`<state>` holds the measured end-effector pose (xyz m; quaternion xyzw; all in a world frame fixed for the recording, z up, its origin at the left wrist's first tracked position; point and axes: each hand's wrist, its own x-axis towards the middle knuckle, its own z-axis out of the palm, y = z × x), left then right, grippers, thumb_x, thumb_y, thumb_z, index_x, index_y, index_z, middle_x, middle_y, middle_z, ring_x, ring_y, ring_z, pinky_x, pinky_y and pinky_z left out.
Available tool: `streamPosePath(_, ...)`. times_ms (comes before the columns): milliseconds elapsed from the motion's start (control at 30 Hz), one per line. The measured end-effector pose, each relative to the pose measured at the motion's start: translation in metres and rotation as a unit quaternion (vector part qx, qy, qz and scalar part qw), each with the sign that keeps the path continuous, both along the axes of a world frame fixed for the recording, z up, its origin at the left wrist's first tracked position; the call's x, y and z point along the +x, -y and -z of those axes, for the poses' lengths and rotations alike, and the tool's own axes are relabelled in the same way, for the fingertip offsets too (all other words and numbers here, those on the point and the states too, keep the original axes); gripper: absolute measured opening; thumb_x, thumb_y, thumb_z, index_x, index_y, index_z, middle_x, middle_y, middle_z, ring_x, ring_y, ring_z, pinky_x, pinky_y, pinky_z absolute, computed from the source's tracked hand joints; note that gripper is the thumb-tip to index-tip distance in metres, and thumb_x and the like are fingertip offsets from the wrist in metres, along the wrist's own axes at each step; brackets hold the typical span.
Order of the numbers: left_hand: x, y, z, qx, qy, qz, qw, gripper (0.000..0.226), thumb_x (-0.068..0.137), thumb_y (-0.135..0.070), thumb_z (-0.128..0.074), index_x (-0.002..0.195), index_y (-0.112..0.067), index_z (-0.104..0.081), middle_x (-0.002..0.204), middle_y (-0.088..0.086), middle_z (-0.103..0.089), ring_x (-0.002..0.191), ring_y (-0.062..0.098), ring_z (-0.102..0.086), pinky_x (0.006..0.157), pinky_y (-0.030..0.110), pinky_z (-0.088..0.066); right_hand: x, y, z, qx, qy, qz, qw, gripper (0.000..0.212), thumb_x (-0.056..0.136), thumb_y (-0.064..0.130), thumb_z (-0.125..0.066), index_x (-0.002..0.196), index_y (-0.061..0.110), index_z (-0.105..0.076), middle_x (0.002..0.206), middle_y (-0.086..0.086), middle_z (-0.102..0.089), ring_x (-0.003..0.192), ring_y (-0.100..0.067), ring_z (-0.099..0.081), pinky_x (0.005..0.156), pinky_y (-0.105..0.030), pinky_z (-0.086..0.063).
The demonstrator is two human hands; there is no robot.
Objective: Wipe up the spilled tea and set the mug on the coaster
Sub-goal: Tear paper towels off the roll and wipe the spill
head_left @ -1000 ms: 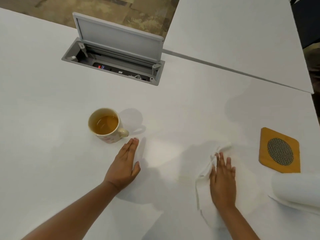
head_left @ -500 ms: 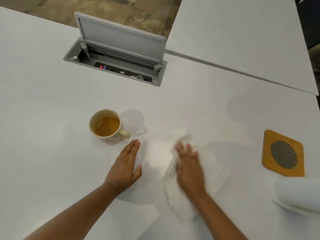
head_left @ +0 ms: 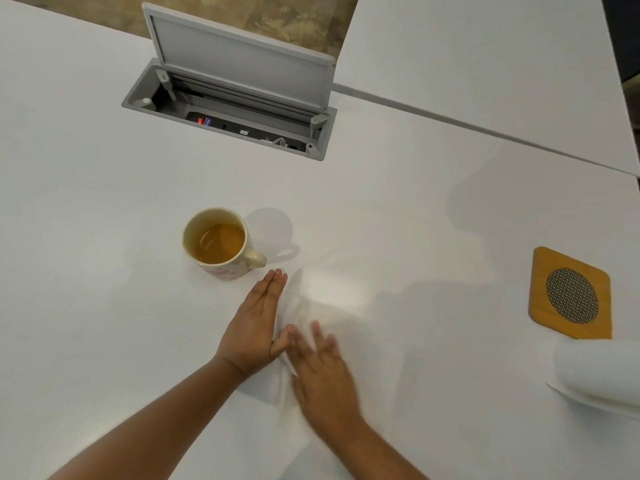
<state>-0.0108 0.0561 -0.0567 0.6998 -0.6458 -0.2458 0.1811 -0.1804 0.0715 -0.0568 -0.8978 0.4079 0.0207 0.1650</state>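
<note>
A cream mug (head_left: 221, 244) half full of tea stands upright on the white table (head_left: 104, 323), handle pointing right. Just below and to its right, my left hand (head_left: 254, 327) lies flat on the table with straight fingers, apart from the mug. My right hand (head_left: 322, 372), blurred, presses flat on a white paper towel (head_left: 311, 317) that lies right beside the left hand. A wooden coaster (head_left: 571, 294) with a round mesh centre sits far right, bare. No tea puddle is distinguishable on the table.
A grey cable box (head_left: 228, 109) with its lid raised is sunk into the table behind the mug. A paper towel roll (head_left: 599, 372) lies at the right edge, just below the coaster. A second tabletop (head_left: 485, 57) adjoins at the back right.
My right hand has swept the paper towel leftward across the table, from near the coaster to right beside my left hand. The left hand and mug stayed put.
</note>
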Motion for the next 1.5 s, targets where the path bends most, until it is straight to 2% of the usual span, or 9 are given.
streamPosePath(167, 0.0, 0.001, -0.001, -0.016, 0.011, 0.004, 1.0, 0.077, 0.079, -0.048, -0.035, 0.144, -0.012, -0.015, 0.151, 0.005, -0.023, 0.138, 0.014, -0.013, 0.116, 0.019, -0.004, 0.014, 0.069, 0.002, -0.009, -0.013, -0.081, 0.997, 0.053, 0.085, 0.022, -0.038, 0.138, 0.022, -0.044, 0.145, 0.004, -0.044, 0.137, -0.023, -0.037, 0.109, -0.047, -0.033)
streamPosePath(300, -0.001, 0.0, -0.003, -0.015, 0.01, -0.015, 1.0, 0.075, 0.08, -0.053, -0.03, 0.144, -0.02, -0.007, 0.153, 0.002, -0.02, 0.138, 0.011, -0.012, 0.114, 0.024, -0.009, -0.026, 0.157, 0.004, -0.007, -0.036, 0.092, 0.995, 0.056, 0.093, 0.018, -0.037, 0.147, 0.027, -0.022, 0.157, 0.007, -0.016, 0.147, -0.018, -0.009, 0.118, -0.046, -0.008)
streamPosePath(467, 0.0, -0.001, 0.001, -0.011, 0.002, -0.015, 1.0, 0.077, 0.08, -0.053, -0.029, 0.146, -0.018, -0.009, 0.155, 0.002, -0.019, 0.14, 0.009, -0.011, 0.112, 0.026, -0.009, -0.09, 0.176, 0.002, -0.055, -0.012, 0.313, 0.948, 0.05, 0.095, 0.016, -0.036, 0.145, 0.024, -0.031, 0.155, 0.007, -0.025, 0.146, -0.02, -0.015, 0.115, -0.053, -0.006)
streamPosePath(633, 0.001, -0.001, 0.004, -0.029, 0.015, -0.002, 0.999, 0.074, 0.082, -0.046, -0.032, 0.146, -0.013, -0.014, 0.153, 0.007, -0.025, 0.136, 0.006, -0.008, 0.113, 0.029, -0.005, -0.054, 0.173, 0.007, -0.037, -0.043, 0.4, 0.915, 0.049, 0.099, 0.022, -0.032, 0.147, 0.028, -0.024, 0.158, 0.006, -0.017, 0.146, -0.028, -0.007, 0.116, -0.056, -0.005)
streamPosePath(733, 0.001, -0.001, 0.003, -0.032, 0.033, 0.018, 0.999, 0.071, 0.085, -0.044, -0.031, 0.146, -0.014, -0.01, 0.154, 0.005, -0.021, 0.138, 0.008, -0.007, 0.113, 0.031, -0.004, -0.012, 0.161, 0.008, -0.029, -0.071, 0.324, 0.943, 0.051, 0.098, 0.027, -0.032, 0.147, 0.032, -0.019, 0.159, 0.004, -0.013, 0.146, -0.03, -0.007, 0.115, -0.056, -0.006)
streamPosePath(867, -0.001, 0.0, 0.004, -0.034, 0.056, 0.028, 0.997, 0.067, 0.089, -0.048, -0.023, 0.143, -0.021, 0.005, 0.152, -0.005, 0.003, 0.143, 0.012, 0.002, 0.117, 0.028, 0.0, 0.044, 0.098, 0.009, -0.024, -0.04, 0.1, 0.994, 0.054, 0.095, 0.033, -0.029, 0.148, 0.032, -0.015, 0.158, 0.005, -0.015, 0.146, -0.029, -0.004, 0.116, -0.056, -0.006)
streamPosePath(1100, -0.001, 0.0, 0.004, -0.023, 0.068, 0.042, 0.997, 0.073, 0.087, -0.061, -0.021, 0.144, -0.023, 0.004, 0.153, -0.005, 0.001, 0.144, 0.013, -0.001, 0.116, 0.033, -0.007, 0.028, 0.061, 0.008, 0.015, 0.007, -0.035, 0.999, 0.05, 0.096, 0.028, -0.032, 0.145, 0.032, -0.025, 0.156, 0.011, -0.022, 0.147, -0.017, -0.006, 0.117, -0.048, 0.004)
streamPosePath(1333, -0.003, 0.003, 0.01, 0.017, 0.164, 0.04, 0.986, 0.06, 0.092, -0.045, -0.011, 0.147, -0.02, -0.008, 0.156, -0.002, -0.006, 0.143, 0.017, 0.006, 0.116, 0.035, -0.001, -0.113, 0.134, 0.005, -0.032, -0.115, 0.306, 0.944, 0.058, 0.094, 0.042, -0.036, 0.146, 0.04, -0.011, 0.159, 0.005, -0.009, 0.146, -0.03, -0.001, 0.109, -0.067, -0.005)
streamPosePath(1500, -0.004, 0.003, 0.012, 0.026, 0.171, 0.04, 0.984, 0.062, 0.091, -0.046, -0.009, 0.147, -0.02, -0.005, 0.157, 0.0, -0.008, 0.143, 0.017, 0.008, 0.116, 0.033, 0.004, -0.159, 0.092, 0.005, -0.029, -0.123, 0.35, 0.928, 0.058, 0.095, 0.037, -0.038, 0.147, 0.037, -0.013, 0.159, 0.003, -0.013, 0.146, -0.032, -0.005, 0.108, -0.069, -0.01)
